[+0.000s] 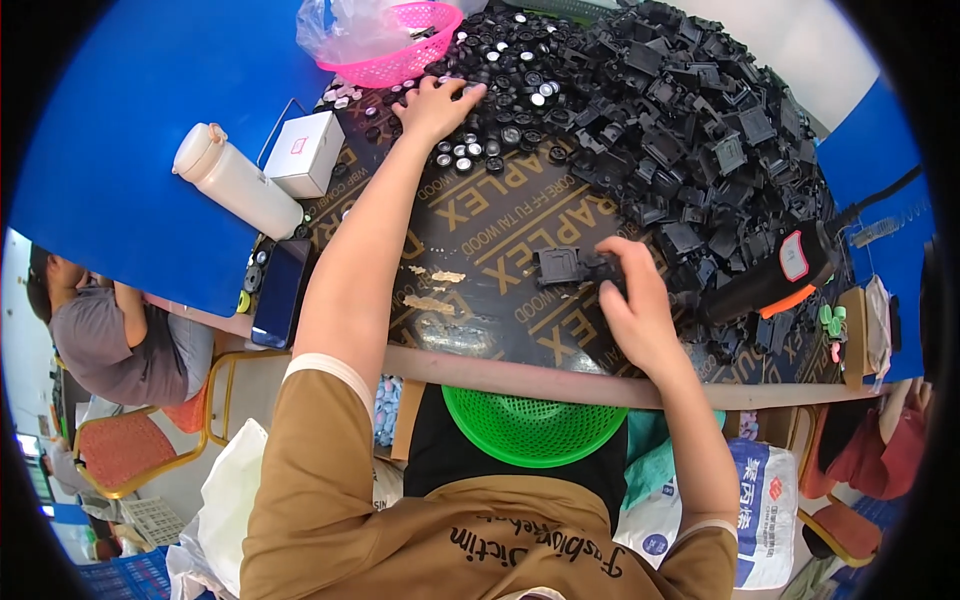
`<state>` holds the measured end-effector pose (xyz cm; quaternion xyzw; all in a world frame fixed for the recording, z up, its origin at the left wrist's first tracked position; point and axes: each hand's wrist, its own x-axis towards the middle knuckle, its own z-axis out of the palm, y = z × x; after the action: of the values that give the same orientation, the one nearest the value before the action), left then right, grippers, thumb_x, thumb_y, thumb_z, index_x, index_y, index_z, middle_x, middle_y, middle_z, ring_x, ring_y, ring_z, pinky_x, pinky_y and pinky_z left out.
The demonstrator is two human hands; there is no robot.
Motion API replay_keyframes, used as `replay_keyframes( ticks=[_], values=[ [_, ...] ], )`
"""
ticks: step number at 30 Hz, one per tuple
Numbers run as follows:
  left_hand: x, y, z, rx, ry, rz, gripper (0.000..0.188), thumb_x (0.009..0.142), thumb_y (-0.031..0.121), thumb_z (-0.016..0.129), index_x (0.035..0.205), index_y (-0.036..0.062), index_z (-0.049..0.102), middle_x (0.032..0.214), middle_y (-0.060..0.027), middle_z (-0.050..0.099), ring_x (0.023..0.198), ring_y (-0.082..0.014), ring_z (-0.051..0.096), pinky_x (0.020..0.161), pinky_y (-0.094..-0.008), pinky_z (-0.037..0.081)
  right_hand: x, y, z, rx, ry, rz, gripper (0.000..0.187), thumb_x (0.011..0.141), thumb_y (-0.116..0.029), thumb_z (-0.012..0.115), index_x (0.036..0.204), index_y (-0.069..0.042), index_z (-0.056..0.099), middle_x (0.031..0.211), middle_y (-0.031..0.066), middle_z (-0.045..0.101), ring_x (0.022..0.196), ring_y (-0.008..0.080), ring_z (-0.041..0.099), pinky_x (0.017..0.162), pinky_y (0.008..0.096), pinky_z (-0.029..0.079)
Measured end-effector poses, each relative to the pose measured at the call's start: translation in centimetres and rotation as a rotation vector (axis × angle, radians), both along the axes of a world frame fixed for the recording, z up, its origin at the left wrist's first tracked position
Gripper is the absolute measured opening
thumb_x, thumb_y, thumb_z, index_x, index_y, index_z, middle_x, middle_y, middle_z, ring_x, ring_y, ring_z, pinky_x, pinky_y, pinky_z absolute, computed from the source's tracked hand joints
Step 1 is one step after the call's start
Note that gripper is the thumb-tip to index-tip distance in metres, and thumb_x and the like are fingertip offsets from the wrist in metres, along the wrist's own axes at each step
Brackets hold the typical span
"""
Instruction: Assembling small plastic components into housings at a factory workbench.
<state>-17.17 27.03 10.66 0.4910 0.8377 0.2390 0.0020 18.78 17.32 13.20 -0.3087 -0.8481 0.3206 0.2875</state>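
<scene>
My left hand [437, 108] reaches to the far side of the table, its fingers spread over a pile of small round black wheels [510, 135], some with silver centres. Whether a fingertip touches one I cannot see clearly. Nearer to me, my right hand [640, 305] is closed, thumb and fingers round one end of a black plastic part [560, 267]. That part has a boxy, frame-like end pointing left, just above the tabletop; its other end is hidden in the fingers. A big heap of similar black plastic parts [690, 130] rises beyond the right hand.
A pink basket [385, 68] with plastic bags stands far left. A white bottle [235, 175], a white box [305, 155] and a phone [280, 295] line the left edge. A black power tool [765, 280] lies at right. On my lap rests a green basket [535, 430].
</scene>
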Motion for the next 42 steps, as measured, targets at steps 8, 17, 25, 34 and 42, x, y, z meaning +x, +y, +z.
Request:
replay_keyframes(
  ticks=[8, 17, 25, 34, 42],
  values=[
    [9.4, -3.6, -0.5, 0.012, 0.097, -0.262, 0.055, 0.074, 0.059, 0.052, 0.112, 0.0208, 0.063, 0.132, -0.0127, 0.042, 0.124, -0.031, 0.036, 0.102, -0.0549, 0.019, 3.0, -2.0, -0.4, -0.617, 0.534, -0.061, 0.036, 0.08, -0.002, 0.046, 0.116, -0.006, 0.043, 0.099, 0.0033, 0.049, 0.085, 0.0112, 0.05, 0.078, 0.0224, 0.042],
    [19.2, -8.2, -0.8, 0.076, 0.057, -0.535, 0.044, 0.08, 0.046, 0.054, 0.111, 0.0161, 0.06, 0.124, -0.0181, 0.046, 0.122, -0.0371, 0.034, 0.101, -0.0598, 0.017, 4.0, -4.1, -0.6, -0.999, 0.839, -0.189, 0.039, 0.088, -0.012, 0.045, 0.125, -0.001, 0.042, 0.112, 0.009, 0.055, 0.096, 0.0159, 0.057, 0.083, 0.0326, 0.048],
    [20.9, -17.2, 4.6, 0.364, -0.455, -0.711, 0.037, 0.087, 0.02, 0.056, 0.12, 0.0039, 0.052, 0.116, -0.0144, 0.053, 0.102, -0.0264, 0.054, 0.086, -0.0364, 0.043, 2.1, -4.8, -0.2, -0.49, 0.77, -0.128, 0.046, 0.072, 0.005, 0.066, 0.113, -0.004, 0.046, 0.105, 0.0044, 0.05, 0.097, 0.0147, 0.05, 0.087, 0.0284, 0.042],
    [20.7, -21.9, 1.2, 0.622, -1.351, -0.436, 0.036, 0.089, 0.011, 0.054, 0.122, 0.0006, 0.041, 0.116, -0.0085, 0.052, 0.101, -0.0136, 0.053, 0.089, -0.0279, 0.043, 0.1, -6.6, 0.4, 0.067, 0.27, -0.198, 0.031, 0.076, -0.001, 0.062, 0.105, -0.002, 0.053, 0.106, 0.0136, 0.046, 0.1, 0.0274, 0.048, 0.088, 0.0338, 0.04],
    [17.8, -24.9, -0.1, 0.368, -1.502, -0.409, 0.035, 0.089, 0.017, 0.054, 0.12, 0.0069, 0.04, 0.096, -0.0029, 0.045, 0.084, -0.0119, 0.048, 0.07, -0.0243, 0.043, 1.2, -5.5, 0.0, 0.563, -0.142, -0.311, 0.02, 0.075, -0.006, 0.062, 0.095, -0.007, 0.06, 0.098, 0.0061, 0.057, 0.094, 0.0262, 0.053, 0.085, 0.0389, 0.037]
  ],
)
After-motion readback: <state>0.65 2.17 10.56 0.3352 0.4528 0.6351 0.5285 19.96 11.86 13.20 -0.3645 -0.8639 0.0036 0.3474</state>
